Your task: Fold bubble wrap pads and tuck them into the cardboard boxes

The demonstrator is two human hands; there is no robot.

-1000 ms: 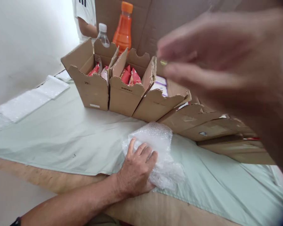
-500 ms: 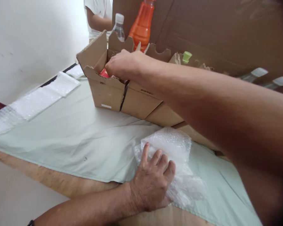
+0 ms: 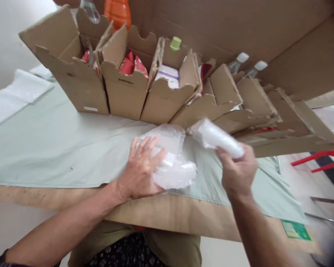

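My left hand (image 3: 143,168) lies with its fingers spread on a crumpled sheet of bubble wrap (image 3: 174,172) on the pale green cloth. To the right of it, my right hand (image 3: 238,172) grips a white roll (image 3: 218,139), raised at a tilt in front of the cardboard boxes. The far end of this roll looks like loose clear plastic, but it is blurred. The leftmost cardboard box (image 3: 75,87) holds red packets, partly hidden by its walls. In the box (image 3: 125,94) beside it are more red packets (image 3: 132,66).
Several open-topped boxes stand in a row along the back. One contains white and purple packs (image 3: 168,75). Behind them are an orange bottle (image 3: 117,15), clear bottles with white caps (image 3: 260,66) and a large cardboard panel (image 3: 211,27). Flat bubble wrap (image 3: 22,89) lies left; a red stool (image 3: 320,157) stands right.
My right hand has come out of the leftmost box and moved right, and now holds the white roll. The left hand stays on the bubble wrap. The view has shifted right.
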